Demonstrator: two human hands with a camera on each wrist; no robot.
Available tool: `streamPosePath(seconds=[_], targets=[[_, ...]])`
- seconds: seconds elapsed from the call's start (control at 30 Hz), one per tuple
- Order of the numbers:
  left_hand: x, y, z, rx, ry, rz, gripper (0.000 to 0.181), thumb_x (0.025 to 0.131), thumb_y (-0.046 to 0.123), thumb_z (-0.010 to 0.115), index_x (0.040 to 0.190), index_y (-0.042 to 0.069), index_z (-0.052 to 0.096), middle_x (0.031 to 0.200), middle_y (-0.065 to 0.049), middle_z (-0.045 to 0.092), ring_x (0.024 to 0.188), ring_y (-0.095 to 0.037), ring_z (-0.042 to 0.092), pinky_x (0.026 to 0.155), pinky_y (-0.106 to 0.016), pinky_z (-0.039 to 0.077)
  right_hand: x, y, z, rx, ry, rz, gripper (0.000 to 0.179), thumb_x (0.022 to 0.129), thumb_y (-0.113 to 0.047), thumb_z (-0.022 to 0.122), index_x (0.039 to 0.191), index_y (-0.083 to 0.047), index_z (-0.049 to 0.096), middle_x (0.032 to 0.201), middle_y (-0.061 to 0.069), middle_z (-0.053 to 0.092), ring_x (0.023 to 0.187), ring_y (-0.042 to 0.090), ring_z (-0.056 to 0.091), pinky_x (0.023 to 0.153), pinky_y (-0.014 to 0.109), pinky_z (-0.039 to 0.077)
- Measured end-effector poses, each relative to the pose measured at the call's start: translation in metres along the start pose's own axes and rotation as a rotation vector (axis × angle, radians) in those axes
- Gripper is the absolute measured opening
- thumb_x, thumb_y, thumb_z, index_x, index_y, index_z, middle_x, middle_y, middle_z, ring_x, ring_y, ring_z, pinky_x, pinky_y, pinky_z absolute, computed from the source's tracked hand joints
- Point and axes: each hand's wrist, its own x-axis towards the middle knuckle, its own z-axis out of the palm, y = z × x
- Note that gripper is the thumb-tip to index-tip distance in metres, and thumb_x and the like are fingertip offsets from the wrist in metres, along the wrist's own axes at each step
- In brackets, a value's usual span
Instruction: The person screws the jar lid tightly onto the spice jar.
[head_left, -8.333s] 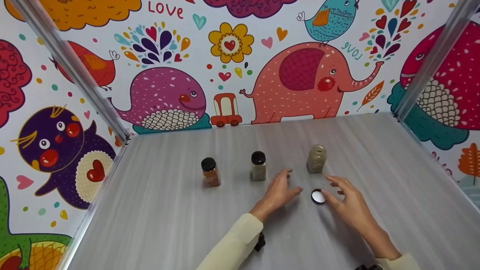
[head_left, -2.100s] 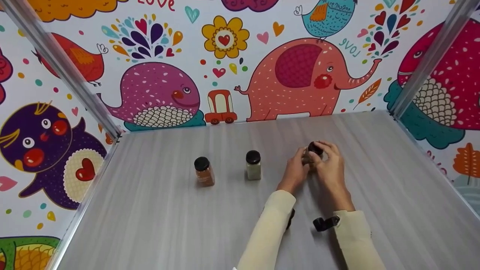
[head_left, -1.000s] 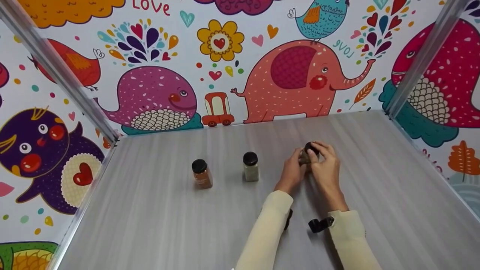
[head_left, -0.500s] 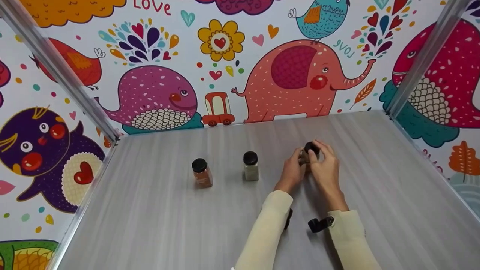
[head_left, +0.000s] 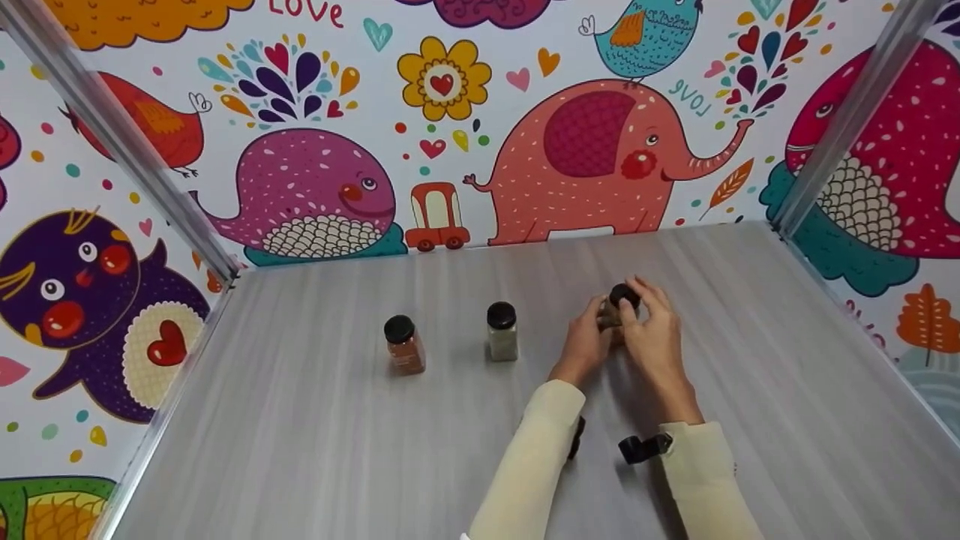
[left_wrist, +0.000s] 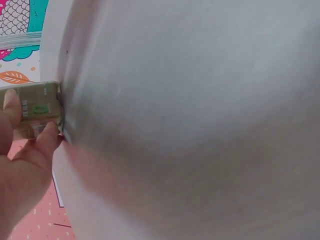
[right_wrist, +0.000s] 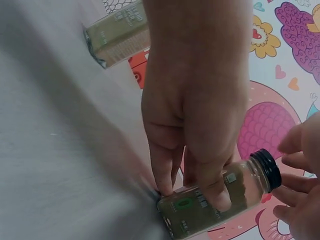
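A square spice jar [right_wrist: 207, 205] of greenish-brown powder stands upright on the table, its black lid [head_left: 624, 295] on its neck. My left hand [head_left: 586, 337] grips the jar's body low down, thumb on one face and fingers on the others, as the left wrist view also shows. Around the lid curl the thumb and fingers of my right hand [head_left: 657, 337]; the right wrist view has its fingertips [right_wrist: 284, 212] right at the lid's edge. Much of the jar is hidden behind both hands in the head view.
Left of the hands stands a capped jar of pale green powder [head_left: 503, 343]. Farther left is a capped jar of reddish-brown powder [head_left: 407, 356]. Printed panels [head_left: 517, 45] wall in the grey table [head_left: 322, 442] at the back and sides.
Earliest, the lid lay upturned on the table beside the uncapped jar, both hands apart from it. Now the lid sits on the jar in my hands. Lately only my right fingers shift slightly around it.
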Motion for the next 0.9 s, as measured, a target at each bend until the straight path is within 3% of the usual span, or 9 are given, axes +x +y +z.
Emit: streamPosePath(seconds=[0.23, 0.4, 0.67, 0.9], targets=[[-0.0006, -0.0012, -0.0017, -0.020, 0.000, -0.025, 0.044, 0.100, 0.001, 0.056, 0.141, 0.016, 0.050, 0.133, -0.010, 0.066, 0.122, -0.021, 0.065, 0.102, -0.033, 0.052, 0.0005, 0.0038, 0.0059, -0.063, 0.036, -0.073, 0.041, 0.100, -0.005, 0.058, 0.140, 0.002, 0.054, 0.139, 0.026, 0.055, 0.131, 0.041, 0.053, 0.109, 0.054, 0.043], [-0.0002, -0.0010, -0.0008, 0.001, 0.000, 0.009, 0.046, 0.098, -0.005, 0.055, 0.141, 0.013, 0.050, 0.130, -0.013, 0.068, 0.119, -0.024, 0.067, 0.099, -0.034, 0.054, -0.0002, 0.0062, 0.0058, -0.084, 0.070, -0.102, 0.044, 0.098, -0.007, 0.064, 0.139, 0.003, 0.055, 0.134, 0.027, 0.054, 0.126, 0.041, 0.054, 0.106, 0.055, 0.045], [0.0006, -0.0015, -0.0003, 0.005, 0.004, 0.020, 0.048, 0.098, -0.005, 0.056, 0.142, 0.011, 0.049, 0.128, -0.016, 0.068, 0.116, -0.025, 0.069, 0.097, -0.032, 0.055, -0.0002, 0.0064, 0.0037, -0.077, 0.043, -0.126, 0.042, 0.099, -0.008, 0.061, 0.140, 0.002, 0.055, 0.142, 0.024, 0.051, 0.132, 0.040, 0.050, 0.109, 0.055, 0.042], [0.0011, -0.0009, -0.0003, 0.010, 0.002, 0.021, 0.047, 0.098, -0.005, 0.056, 0.141, 0.012, 0.051, 0.130, -0.015, 0.068, 0.118, -0.025, 0.068, 0.098, -0.033, 0.054, -0.0004, 0.0099, 0.0048, -0.077, 0.059, -0.133, 0.035, 0.100, -0.008, 0.060, 0.134, 0.003, 0.061, 0.136, 0.025, 0.057, 0.128, 0.041, 0.055, 0.107, 0.055, 0.044]])
